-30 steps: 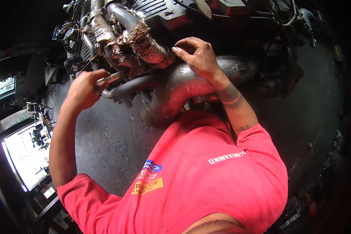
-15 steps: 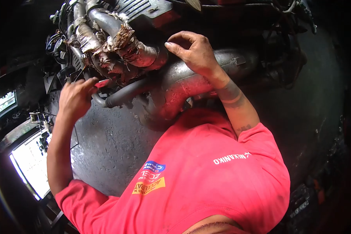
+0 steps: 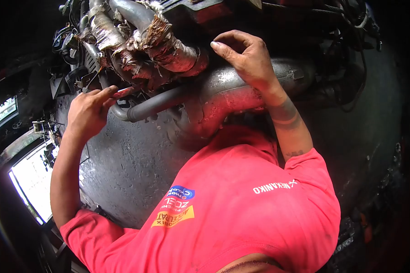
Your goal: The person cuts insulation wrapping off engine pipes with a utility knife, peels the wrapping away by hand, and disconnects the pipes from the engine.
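Note:
My left hand (image 3: 87, 111) is closed around the end of a slim, shiny tool (image 3: 124, 92) with a reddish tint, beside a thin dark pipe (image 3: 157, 103). The tool's far end is lost among the engine parts. My right hand (image 3: 250, 59) hovers above a wide metal pipe (image 3: 282, 70), thumb and forefinger curled to meet at the tips. Whatever those fingertips may hold cannot be made out. Between the hands lie pipes bound in torn, frayed wrap (image 3: 171, 52).
Dark engine parts and a ribbed cover (image 3: 209, 13) fill the top. Cables (image 3: 360, 22) hang at the upper right. A scuffed grey surface (image 3: 123, 159) lies below the pipes. Bright openings (image 3: 32, 179) show at the left. My red shirt (image 3: 241, 204) fills the lower middle.
The view has shifted, so the engine sits slightly further right. My right hand stays curled above the wide pipe. My left hand has turned a little, and the tool shows more clearly.

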Demonstrator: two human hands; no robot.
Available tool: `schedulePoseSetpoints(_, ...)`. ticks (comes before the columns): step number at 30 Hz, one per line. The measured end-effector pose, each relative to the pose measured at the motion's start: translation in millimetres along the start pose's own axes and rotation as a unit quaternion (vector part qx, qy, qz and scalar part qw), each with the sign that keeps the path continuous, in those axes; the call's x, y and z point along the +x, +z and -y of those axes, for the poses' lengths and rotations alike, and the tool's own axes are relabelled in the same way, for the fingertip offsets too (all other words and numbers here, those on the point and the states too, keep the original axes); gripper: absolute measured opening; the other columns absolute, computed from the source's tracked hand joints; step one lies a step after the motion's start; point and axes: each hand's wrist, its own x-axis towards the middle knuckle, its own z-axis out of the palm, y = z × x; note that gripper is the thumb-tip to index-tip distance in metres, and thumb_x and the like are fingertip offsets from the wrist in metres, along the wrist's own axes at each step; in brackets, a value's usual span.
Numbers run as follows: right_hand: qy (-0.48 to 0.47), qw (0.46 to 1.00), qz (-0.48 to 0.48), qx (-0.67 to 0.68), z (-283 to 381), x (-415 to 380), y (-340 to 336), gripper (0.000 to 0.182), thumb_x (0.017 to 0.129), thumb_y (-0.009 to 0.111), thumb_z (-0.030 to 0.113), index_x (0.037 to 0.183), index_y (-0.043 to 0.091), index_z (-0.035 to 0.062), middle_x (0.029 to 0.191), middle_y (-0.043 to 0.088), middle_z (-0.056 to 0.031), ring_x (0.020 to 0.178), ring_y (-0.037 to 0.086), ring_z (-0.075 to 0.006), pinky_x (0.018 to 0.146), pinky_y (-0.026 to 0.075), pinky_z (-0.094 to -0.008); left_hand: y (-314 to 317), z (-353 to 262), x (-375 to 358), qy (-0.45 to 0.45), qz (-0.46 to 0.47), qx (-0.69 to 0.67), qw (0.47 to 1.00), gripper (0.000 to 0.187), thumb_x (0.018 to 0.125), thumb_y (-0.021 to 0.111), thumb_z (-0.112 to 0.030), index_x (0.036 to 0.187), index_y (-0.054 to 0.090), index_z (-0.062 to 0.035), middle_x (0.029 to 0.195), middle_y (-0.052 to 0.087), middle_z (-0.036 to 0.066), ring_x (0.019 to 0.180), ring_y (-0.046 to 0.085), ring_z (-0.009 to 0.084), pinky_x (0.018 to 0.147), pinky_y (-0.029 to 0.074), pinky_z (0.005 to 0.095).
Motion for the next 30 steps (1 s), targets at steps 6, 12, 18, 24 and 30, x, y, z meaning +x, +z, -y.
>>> schedulePoseSetpoints(6,0.014,1.000,0.012,-0.005,-4,2,3,0.019,0.080,0.069,0.019,0.088,0.068,0.0020,0.078,0.068,-0.0056,0.072,0.062,-0.0102,0.067,0.049,-0.0242,-3,-42,-7,-0.071,-0.007,-0.006,0.997,0.016,0.085,0.053,-0.017,0.100,0.057,-0.0126,0.073,0.062,0.015,0.070,0.061,0.0356,0.059,0.046,0.0468)
schedulePoseSetpoints(12,0.016,1.000,0.001,-0.023,-4,2,3,0.019,0.081,0.069,0.020,0.088,0.068,0.0023,0.077,0.068,-0.0044,0.071,0.061,-0.0084,0.067,0.048,-0.0232,17,-57,-18,-0.136,-0.013,-0.056,0.989,0.015,0.088,0.049,-0.020,0.097,0.055,-0.0103,0.073,0.062,0.019,0.070,0.061,0.0385,0.060,0.048,0.0483)
schedulePoseSetpoints(18,0.018,1.000,0.002,-0.017,-3,5,3,0.019,0.081,0.068,0.020,0.088,0.068,0.0019,0.076,0.067,-0.0034,0.071,0.060,-0.0074,0.067,0.048,-0.0221,4,-40,-17,-0.129,0.008,-0.041,0.991,0.026,0.087,0.052,-0.017,0.110,0.061,-0.0105,0.081,0.064,0.018,0.077,0.061,0.0370,0.067,0.048,0.0449)
schedulePoseSetpoints(24,0.017,1.000,-0.016,-0.018,-3,3,2,0.020,0.081,0.068,0.019,0.088,0.068,0.0012,0.077,0.068,-0.0042,0.072,0.061,-0.0077,0.067,0.048,-0.0228,-9,-11,-13,-0.071,0.022,-0.195,0.978,0.024,0.084,0.057,-0.016,0.106,0.062,-0.0069,0.081,0.063,0.019,0.076,0.060,0.0361,0.068,0.046,0.0398)
schedulePoseSetpoints(30,0.022,0.999,0.009,0.028,-5,8,2,0.020,0.081,0.069,0.019,0.089,0.068,0.0007,0.078,0.068,-0.0039,0.072,0.061,-0.0084,0.067,0.048,-0.0227,22,-18,-3,-0.067,-0.032,-0.147,0.986,0.026,0.084,0.058,-0.019,0.108,0.062,-0.0099,0.090,0.064,0.017,0.082,0.061,0.0359,0.070,0.047,0.0402)
